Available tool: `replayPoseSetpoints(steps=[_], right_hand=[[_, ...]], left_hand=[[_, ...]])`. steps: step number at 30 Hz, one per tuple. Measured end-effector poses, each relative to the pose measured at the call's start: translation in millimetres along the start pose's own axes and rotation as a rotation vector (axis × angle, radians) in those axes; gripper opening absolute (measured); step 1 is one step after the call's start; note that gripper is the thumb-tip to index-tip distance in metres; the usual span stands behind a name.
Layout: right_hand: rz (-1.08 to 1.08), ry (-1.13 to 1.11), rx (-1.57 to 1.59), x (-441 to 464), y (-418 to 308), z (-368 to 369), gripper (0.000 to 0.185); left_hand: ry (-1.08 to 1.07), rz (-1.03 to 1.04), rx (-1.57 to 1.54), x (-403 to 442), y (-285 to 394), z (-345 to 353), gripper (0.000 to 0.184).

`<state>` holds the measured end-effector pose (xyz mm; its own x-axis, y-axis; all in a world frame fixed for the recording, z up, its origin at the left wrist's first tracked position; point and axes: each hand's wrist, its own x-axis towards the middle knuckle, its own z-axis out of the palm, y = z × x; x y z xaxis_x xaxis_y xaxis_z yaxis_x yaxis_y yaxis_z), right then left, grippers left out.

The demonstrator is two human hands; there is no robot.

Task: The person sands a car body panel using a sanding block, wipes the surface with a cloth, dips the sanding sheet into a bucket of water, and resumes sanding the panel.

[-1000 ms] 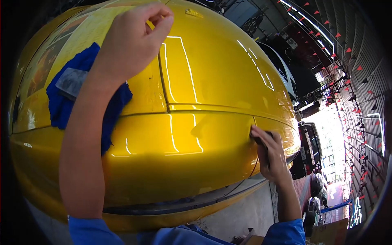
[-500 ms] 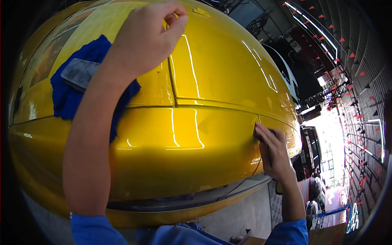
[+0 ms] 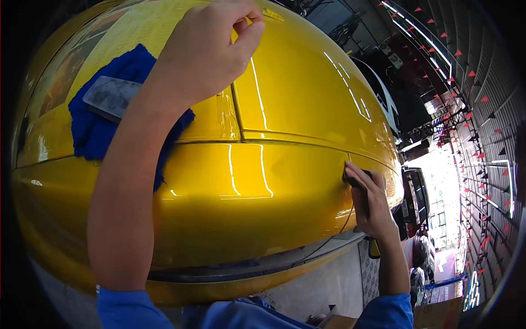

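A glossy yellow car body (image 3: 307, 181) fills the middle of the view, with dark seams between its panels. My left hand (image 3: 219, 52) is raised over its upper part, fingers curled and thumb tip near them; what they pinch, if anything, is hidden. At the right, my right hand (image 3: 375, 205) grips a dark flat tool (image 3: 360, 196), pressed against the panel beside a thin seam. Under my left forearm lies a crumpled blue cloth (image 3: 90, 131) on the car. A flat grey block (image 3: 109, 96) rests on that cloth, partly covered by my arm.
A small yellow film-like piece (image 3: 272, 15) sits on the car near the top. Below the bodywork runs a dark gap above the lower bumper (image 3: 192, 293). Other vehicles (image 3: 416, 200) stand at the right, and a cardboard box (image 3: 438, 313) is at the lower right.
My left hand has shifted slightly right. My right hand has moved a little to the right and stays at the seam with the dark tool. The cloth and block lie as before.
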<state>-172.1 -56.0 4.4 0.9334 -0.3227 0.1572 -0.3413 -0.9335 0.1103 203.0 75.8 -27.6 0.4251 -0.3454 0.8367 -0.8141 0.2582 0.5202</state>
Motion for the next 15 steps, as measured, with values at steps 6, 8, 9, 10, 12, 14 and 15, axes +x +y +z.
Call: replayPoseSetpoints(steps=[6,8,9,10,12,14,15], right_hand=[[0.02,-0.034,-0.018,-7,-7,-7,0.052],[-0.024,-0.01,-0.031,0,7,0,0.052],[-0.028,-0.003,-0.05,8,8,-2,0.053],[-0.029,0.003,-0.07,9,8,-3,0.053],[-0.005,-0.02,-0.071,5,3,-5,0.052],[-0.026,-0.019,-0.051,-3,1,-5,0.05],[-0.048,-0.011,-0.028,0,6,-4,0.05]], left_hand=[[-0.04,0.001,0.009,1,4,1,0.024],[-0.017,0.012,0.026,1,0,-5,0.023],[-0.032,0.007,0.019,2,-3,-5,0.023],[-0.049,0.004,0.01,1,-3,-1,0.023],[-0.06,-0.047,-0.031,-2,6,2,0.023],[-0.042,-0.042,-0.018,-1,4,-3,0.023],[-0.028,-0.01,0.003,-1,1,-4,0.023]])
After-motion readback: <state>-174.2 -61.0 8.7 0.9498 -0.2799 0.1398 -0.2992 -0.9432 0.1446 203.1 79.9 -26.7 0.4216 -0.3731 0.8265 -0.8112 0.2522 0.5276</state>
